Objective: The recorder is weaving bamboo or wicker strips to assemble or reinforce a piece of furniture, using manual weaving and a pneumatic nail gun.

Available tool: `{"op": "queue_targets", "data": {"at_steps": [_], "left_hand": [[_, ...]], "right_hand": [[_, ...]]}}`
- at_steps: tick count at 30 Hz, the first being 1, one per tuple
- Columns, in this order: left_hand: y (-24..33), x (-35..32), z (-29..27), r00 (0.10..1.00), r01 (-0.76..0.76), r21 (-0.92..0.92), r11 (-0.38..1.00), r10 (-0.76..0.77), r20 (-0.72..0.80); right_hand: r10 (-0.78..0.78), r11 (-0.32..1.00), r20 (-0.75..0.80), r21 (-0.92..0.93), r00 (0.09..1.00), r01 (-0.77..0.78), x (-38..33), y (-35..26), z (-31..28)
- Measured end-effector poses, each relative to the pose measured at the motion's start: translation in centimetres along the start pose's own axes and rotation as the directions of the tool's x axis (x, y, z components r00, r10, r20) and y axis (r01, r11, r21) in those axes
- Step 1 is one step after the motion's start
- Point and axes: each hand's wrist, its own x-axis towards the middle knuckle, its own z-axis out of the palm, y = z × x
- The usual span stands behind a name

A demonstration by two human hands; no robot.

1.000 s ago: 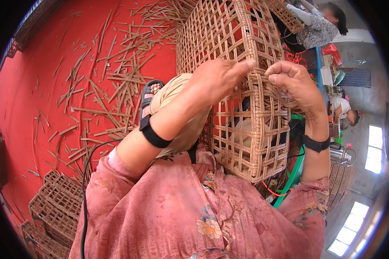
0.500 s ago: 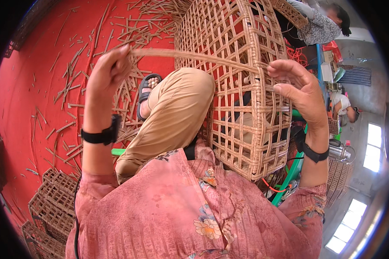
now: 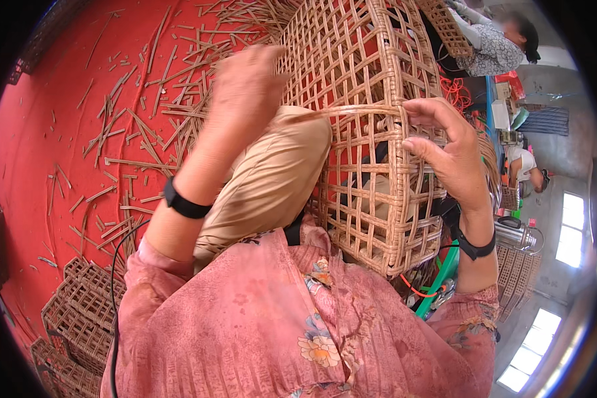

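A: How are the hands standing?
B: The right hand point(image 3: 448, 139) is curving half open at the basket's edge, thumb and fingertips standing apart. The left hand point(image 3: 249, 83) is blurring above the knee point(image 3: 292, 142); I cannot tell whether it is gripping anything.

A: And between them?
B: One brown strip point(image 3: 361, 109) is running from near the knee to the edge of one large woven basket point(image 3: 396, 186), which is sitting just right of the knee, in front of the person.

A: How would those handle?
B: The strip is looking light, flat and bendy, perhaps a little slick; I'd be pinching it near its free end. The basket is seeming light for its bulk, its lattice springy, so I'd be holding the thick bound edge.

A: Any other counts?
B: Two wristbands, left point(image 3: 187, 204) and right point(image 3: 476, 247). Further out, cut pieces point(image 3: 139, 163) are littering the red floor covering point(image 3: 53, 152), too many for counting. At least two woven pieces point(image 3: 89, 298) are resting lower left. One metal flask point(image 3: 516, 233) is standing at the right, and two co-workers are showing beyond: one in a patterned top point(image 3: 501, 52), one in a white top point(image 3: 525, 163).
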Motion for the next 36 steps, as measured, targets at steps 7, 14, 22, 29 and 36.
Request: {"op": "queue_targets", "data": {"at_steps": [7, 14, 22, 29, 36], "left_hand": [[8.5, 3.4, 2.9, 0.746, 0.385, -0.585, 0.714, 0.133, 0.653], [8.9, 1.3, 3.2, 0.753, 0.613, -0.736, 0.288, 0.067, 0.654], [8.2, 0.3, 4.0, 0.700, 0.709, -0.669, -0.222, 0.111, 0.705], [8.2, 0.1, 5.1, 0.701, 0.709, -0.667, -0.229, 0.123, 0.703], [9.0, 0.3, 4.4, 0.708, 0.704, -0.688, -0.180, 0.089, 0.701]], "right_hand": [[0.025, 0.993, -0.070, 0.114, 0.997, -0.017, -0.8, 0.1, 0.6], [-0.002, 0.995, 0.027, 0.103, 1.000, -0.001, -1.4, 0.0, -0.2], [0.275, 0.960, -0.373, 0.163, 0.886, -0.229, -10.0, 0.4, -1.8], [0.707, 0.705, -0.521, 0.567, 0.478, -0.426, -18.7, 0.6, 5.4], [0.731, 0.673, -0.612, 0.719, 0.303, -0.172, -15.9, 1.4, 10.0]]}}
